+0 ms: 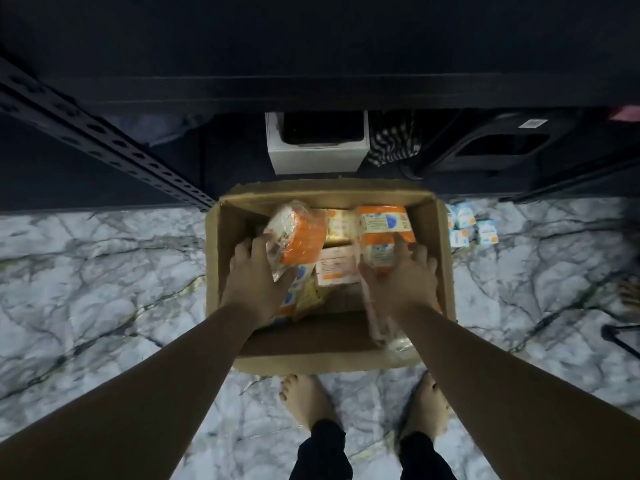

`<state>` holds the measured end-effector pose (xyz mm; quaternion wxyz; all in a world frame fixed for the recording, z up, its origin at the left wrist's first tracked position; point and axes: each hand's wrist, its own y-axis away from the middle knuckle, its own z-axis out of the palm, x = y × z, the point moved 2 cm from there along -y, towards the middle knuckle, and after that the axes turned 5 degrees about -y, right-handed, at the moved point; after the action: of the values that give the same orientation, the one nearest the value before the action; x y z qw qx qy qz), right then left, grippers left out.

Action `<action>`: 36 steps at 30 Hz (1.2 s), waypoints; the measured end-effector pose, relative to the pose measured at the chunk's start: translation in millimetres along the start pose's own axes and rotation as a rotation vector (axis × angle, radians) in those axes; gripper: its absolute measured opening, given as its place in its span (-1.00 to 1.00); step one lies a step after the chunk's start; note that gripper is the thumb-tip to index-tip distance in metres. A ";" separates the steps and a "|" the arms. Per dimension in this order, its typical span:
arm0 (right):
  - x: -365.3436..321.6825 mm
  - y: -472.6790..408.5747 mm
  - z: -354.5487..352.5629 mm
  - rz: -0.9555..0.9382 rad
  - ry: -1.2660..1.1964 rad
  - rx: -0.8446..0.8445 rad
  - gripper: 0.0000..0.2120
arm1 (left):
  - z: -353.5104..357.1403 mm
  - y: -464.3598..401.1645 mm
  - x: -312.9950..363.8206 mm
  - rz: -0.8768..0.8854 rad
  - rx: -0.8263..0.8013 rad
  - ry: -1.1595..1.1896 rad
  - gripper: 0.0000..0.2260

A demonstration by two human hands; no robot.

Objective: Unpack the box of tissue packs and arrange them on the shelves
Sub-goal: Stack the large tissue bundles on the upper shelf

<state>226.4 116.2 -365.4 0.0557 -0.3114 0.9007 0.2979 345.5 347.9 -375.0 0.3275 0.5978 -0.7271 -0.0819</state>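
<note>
Hidden, cut off and blurry bits

The left hand (254,282) and the right hand (403,282) cover parts of the orange tissue packs (304,237), and their fingertips are hidden behind the wrap. The print on the packs is too blurry to read. The box (332,358) hides its own bottom. Dark shelves (311,46) are too dim to see into. The small blue packs (464,226) on the floor are too tiny to make out. Both arms run off the bottom edge.

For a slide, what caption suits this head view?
Both hands, left hand and right hand, grip orange tissue packs inside a cardboard box.
</note>
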 end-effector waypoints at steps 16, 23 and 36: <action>-5.8 -0.4 -4.3 -0.008 -0.203 0.071 -0.12 | -10.8 14.2 3.6 0.098 0.062 0.162 -0.24; -16.2 55.5 -70.9 -0.207 -0.316 0.204 -0.16 | -68.1 65.0 35.9 0.125 0.179 0.296 -0.23; -24.1 172.3 -307.4 -0.356 -0.595 0.360 -0.16 | -230.8 218.6 183.9 0.250 0.427 0.291 -0.23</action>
<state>169.5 61.7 -21.1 0.4190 -0.3481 0.8148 0.1982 286.6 300.5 -15.6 0.3027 0.5643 -0.7414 0.2009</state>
